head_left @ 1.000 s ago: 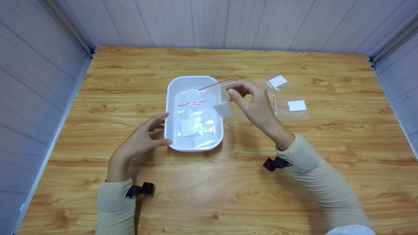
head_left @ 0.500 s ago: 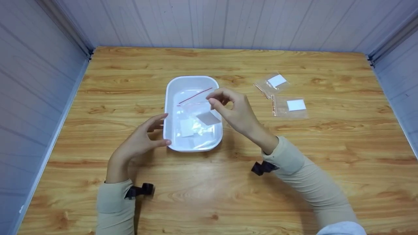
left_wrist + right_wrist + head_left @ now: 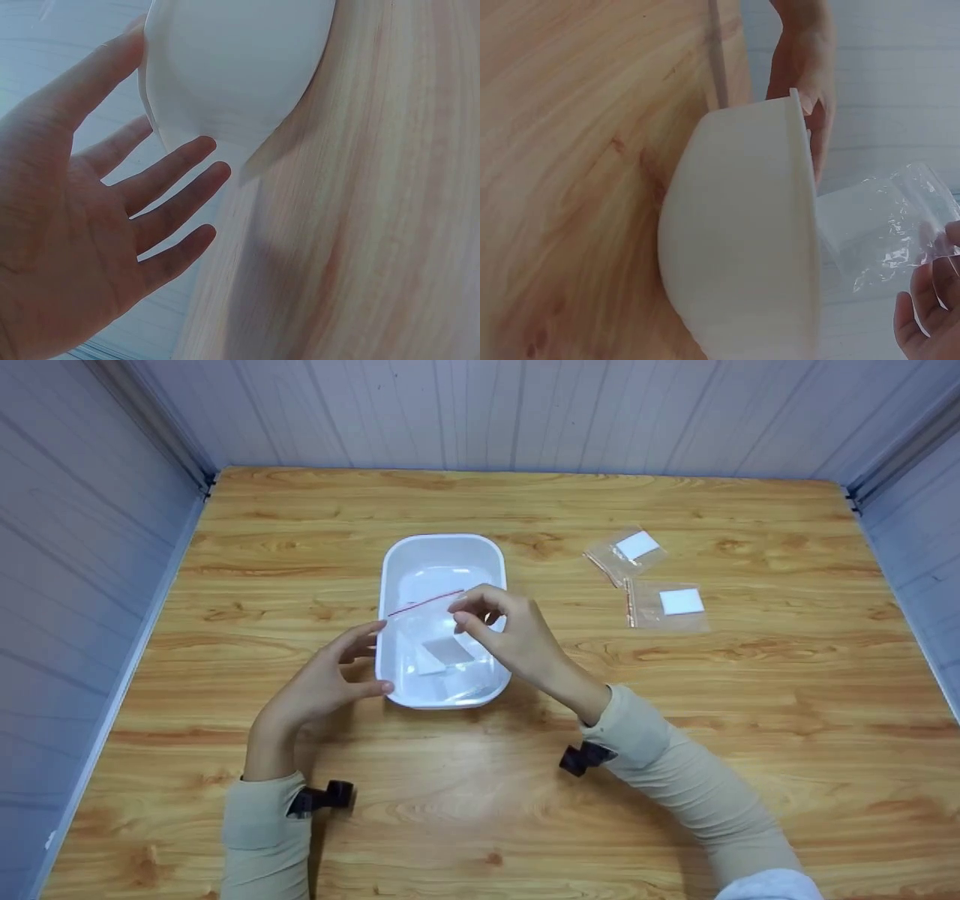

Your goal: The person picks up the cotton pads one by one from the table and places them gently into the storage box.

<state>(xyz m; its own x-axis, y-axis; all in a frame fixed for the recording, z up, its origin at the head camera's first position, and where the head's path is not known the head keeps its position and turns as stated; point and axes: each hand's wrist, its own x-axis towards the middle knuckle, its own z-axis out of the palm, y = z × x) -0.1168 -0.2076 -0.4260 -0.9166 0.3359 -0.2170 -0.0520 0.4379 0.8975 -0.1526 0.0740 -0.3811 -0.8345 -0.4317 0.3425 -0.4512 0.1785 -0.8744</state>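
A white plastic tub (image 3: 442, 553) stands on the wooden table. My left hand (image 3: 319, 682) rests its thumb and index fingertips on the tub's left rim; in the left wrist view its other fingers are spread, fairly straight. With thumb and index finger, my right hand (image 3: 517, 634) pinches a clear zip-lock bag (image 3: 892, 225) with a red seal line and a white rectangular piece inside. That bag hangs tilted over the tub. Beneath it, partly hidden, another bagged white piece (image 3: 429, 666) lies inside the tub; how many bags lie there I cannot tell.
Two more zip-lock bags with white pieces lie to the right, the farther bag (image 3: 636, 546) and the nearer bag (image 3: 681, 601). The wooden table (image 3: 487, 795) is bounded by pale panels (image 3: 480, 412) at the back and both sides.
My right hand has moved left and toward me, carrying the pinched bag from the tub's right edge to over its middle. The left hand and the tub stay in place.
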